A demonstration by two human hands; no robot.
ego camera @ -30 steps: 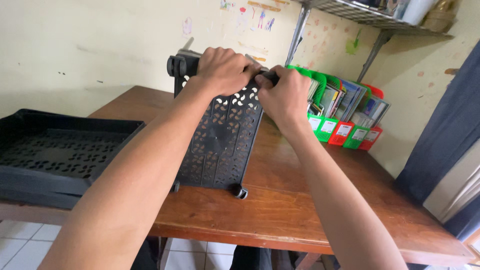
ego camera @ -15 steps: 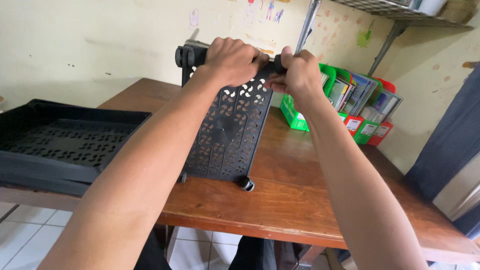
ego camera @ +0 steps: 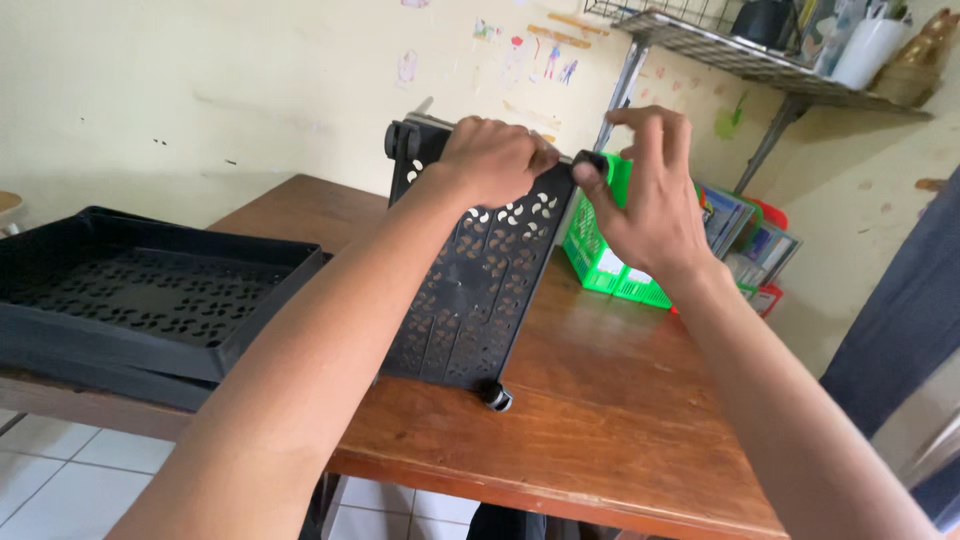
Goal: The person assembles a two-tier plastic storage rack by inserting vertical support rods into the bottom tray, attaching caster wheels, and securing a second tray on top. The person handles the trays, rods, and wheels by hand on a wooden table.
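A black perforated plastic panel (ego camera: pixel 470 290) with small wheels stands on edge on the wooden table (ego camera: pixel 620 400), leaning slightly. My left hand (ego camera: pixel 495 160) grips its top edge. My right hand (ego camera: pixel 645 195) is at the top right corner, thumb and fingers pinching a small black wheel (ego camera: pixel 590 162) there. Another black wheel (ego camera: pixel 497 397) sits at the panel's lower corner on the table, and one more wheel (ego camera: pixel 400 140) shows at the top left corner.
Two stacked black perforated trays (ego camera: pixel 150 300) lie at the table's left end. A green plastic basket (ego camera: pixel 610 260) with books and folders stands behind the panel by the wall. A wire shelf (ego camera: pixel 760 60) with items hangs upper right. A dark curtain (ego camera: pixel 900 320) is at right.
My right hand has let go of the panel's top edge and now pinches the small wheel at the corner, fingers lifted. My left hand keeps its grip. The view moved slightly.
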